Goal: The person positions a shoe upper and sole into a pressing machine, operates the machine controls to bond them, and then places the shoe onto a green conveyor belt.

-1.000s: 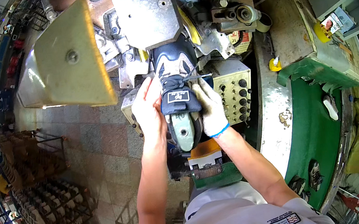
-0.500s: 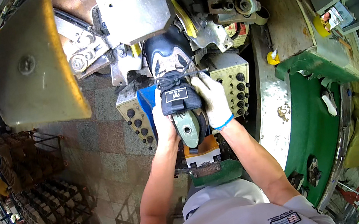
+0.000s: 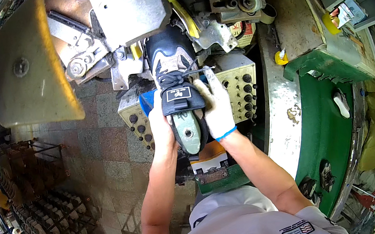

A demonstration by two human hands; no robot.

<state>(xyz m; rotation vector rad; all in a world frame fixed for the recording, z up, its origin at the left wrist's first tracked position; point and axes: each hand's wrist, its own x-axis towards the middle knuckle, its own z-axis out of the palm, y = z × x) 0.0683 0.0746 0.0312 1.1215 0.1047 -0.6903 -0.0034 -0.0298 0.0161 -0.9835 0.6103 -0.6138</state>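
A black, cream and grey shoe sits between our two hands, heel toward us, a green last filling its opening. Our bare left hand is curved along its left side; our white-gloved right hand presses its right side, fingers slightly parted near the lace. Beyond the grip, the toe points under a steel plate. More of the black toe shows than a second ago; we cannot tell how much is our view shifting. With both hands still on it, we judge the shoe is being steadied by hand. Below the grip is an orange pad; to either side, knobbed control boxes; farther left, a pale shield.
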